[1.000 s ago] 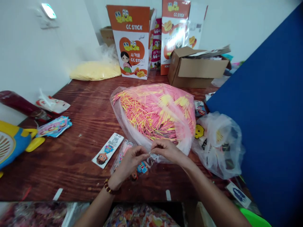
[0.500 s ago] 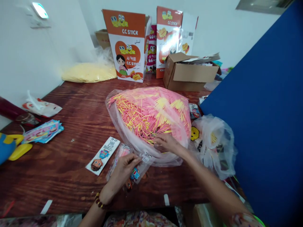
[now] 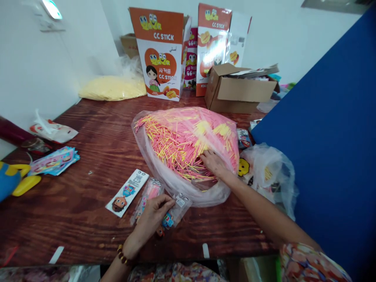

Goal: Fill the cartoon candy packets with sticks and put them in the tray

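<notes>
Near the bench's front edge (image 3: 88, 255), the left hand (image 3: 152, 213) pinched a clear packet (image 3: 179, 209) slanting toward the sticks (image 3: 172, 147); the right hand (image 3: 213, 162), nearer, lay among them, whether holding any I couldn't tell.

Noted: clear, shiny plastic on sachet (image 3: 181, 208); thin translucent plastic on large bag (image 3: 202, 198); matt cardboard on brown carton (image 3: 246, 90); wood grain on table (image 3: 98, 150).
</notes>
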`<control>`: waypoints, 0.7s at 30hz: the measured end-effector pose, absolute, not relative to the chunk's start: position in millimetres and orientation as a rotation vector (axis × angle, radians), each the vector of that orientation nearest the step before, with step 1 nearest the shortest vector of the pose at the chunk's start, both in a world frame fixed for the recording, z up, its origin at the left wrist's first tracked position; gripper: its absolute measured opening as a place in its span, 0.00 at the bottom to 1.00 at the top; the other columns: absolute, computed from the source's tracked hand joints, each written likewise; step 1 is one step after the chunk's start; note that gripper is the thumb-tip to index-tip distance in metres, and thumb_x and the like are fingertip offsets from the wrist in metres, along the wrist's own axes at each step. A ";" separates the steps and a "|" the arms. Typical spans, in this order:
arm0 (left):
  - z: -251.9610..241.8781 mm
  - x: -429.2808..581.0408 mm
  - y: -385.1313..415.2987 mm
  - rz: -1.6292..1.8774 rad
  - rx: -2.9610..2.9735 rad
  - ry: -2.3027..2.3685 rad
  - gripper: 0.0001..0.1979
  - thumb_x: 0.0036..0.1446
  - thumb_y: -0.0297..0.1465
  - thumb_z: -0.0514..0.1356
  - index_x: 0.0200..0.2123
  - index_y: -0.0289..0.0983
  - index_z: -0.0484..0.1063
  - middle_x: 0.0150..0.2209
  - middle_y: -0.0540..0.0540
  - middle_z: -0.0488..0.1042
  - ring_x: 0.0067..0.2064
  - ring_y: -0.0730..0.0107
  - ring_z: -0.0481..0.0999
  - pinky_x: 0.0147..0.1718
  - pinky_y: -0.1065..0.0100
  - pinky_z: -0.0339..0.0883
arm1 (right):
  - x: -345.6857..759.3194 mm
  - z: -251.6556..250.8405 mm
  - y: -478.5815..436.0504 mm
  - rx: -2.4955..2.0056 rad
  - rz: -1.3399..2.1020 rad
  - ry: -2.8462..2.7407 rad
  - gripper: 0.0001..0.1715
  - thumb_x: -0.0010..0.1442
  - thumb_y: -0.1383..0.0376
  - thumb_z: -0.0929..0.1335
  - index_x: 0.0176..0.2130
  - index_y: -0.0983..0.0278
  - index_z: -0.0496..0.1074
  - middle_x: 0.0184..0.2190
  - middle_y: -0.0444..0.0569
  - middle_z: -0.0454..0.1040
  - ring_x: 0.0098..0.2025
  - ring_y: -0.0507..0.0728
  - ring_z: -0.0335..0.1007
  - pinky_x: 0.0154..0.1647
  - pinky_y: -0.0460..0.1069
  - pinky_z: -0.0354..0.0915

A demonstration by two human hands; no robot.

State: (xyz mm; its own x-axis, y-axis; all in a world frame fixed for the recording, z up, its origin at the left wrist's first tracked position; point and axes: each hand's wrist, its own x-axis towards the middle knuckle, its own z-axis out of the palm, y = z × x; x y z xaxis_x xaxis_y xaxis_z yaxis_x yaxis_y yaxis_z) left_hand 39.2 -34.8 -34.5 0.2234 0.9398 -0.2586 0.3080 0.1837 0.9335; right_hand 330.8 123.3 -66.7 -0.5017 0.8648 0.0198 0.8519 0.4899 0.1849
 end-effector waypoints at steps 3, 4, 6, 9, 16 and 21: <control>-35.2 39.3 -33.9 0.685 1.346 1.306 0.19 0.58 0.45 0.58 0.26 0.35 0.75 0.25 0.49 0.70 0.29 0.70 0.65 0.28 0.71 0.58 | 336.1 -73.3 125.9 1.461 0.258 2.733 0.14 0.67 0.70 0.61 0.48 0.68 0.73 0.46 0.59 0.71 0.50 0.64 0.61 0.49 0.54 0.61; -35.8 39.0 -33.8 0.682 1.345 1.303 0.19 0.58 0.45 0.59 0.26 0.35 0.75 0.25 0.49 0.70 0.29 0.70 0.65 0.28 0.71 0.58 | 338.0 -74.8 126.6 1.443 0.243 2.761 0.13 0.67 0.71 0.62 0.47 0.68 0.73 0.46 0.58 0.71 0.50 0.64 0.61 0.50 0.54 0.60; -37.2 38.2 -34.2 0.678 1.341 1.300 0.19 0.57 0.45 0.59 0.26 0.35 0.74 0.25 0.49 0.70 0.29 0.70 0.65 0.28 0.71 0.57 | 341.7 -77.0 128.0 1.426 0.182 2.815 0.12 0.67 0.71 0.62 0.46 0.68 0.73 0.45 0.57 0.71 0.49 0.63 0.61 0.51 0.54 0.60; -39.1 36.7 -35.8 0.685 1.329 1.296 0.19 0.58 0.45 0.59 0.27 0.35 0.74 0.25 0.49 0.69 0.29 0.70 0.65 0.28 0.71 0.58 | 345.7 -78.6 130.2 1.455 0.043 2.887 0.13 0.66 0.72 0.62 0.46 0.67 0.73 0.44 0.56 0.72 0.49 0.62 0.62 0.52 0.53 0.60; -38.1 36.4 -40.1 0.732 1.289 1.282 0.18 0.57 0.44 0.60 0.26 0.35 0.74 0.24 0.49 0.68 0.28 0.71 0.64 0.27 0.71 0.57 | 338.4 -71.8 131.3 1.867 -0.484 2.929 0.09 0.65 0.69 0.62 0.37 0.64 0.71 0.36 0.54 0.75 0.41 0.59 0.68 0.48 0.53 0.61; -35.5 37.2 -40.4 0.769 1.241 1.278 0.18 0.55 0.45 0.61 0.26 0.35 0.74 0.24 0.50 0.68 0.28 0.72 0.64 0.27 0.72 0.57 | 314.9 -68.2 112.7 2.342 -1.296 2.900 0.12 0.67 0.55 0.60 0.35 0.59 0.65 0.30 0.46 0.75 0.34 0.57 0.70 0.39 0.51 0.65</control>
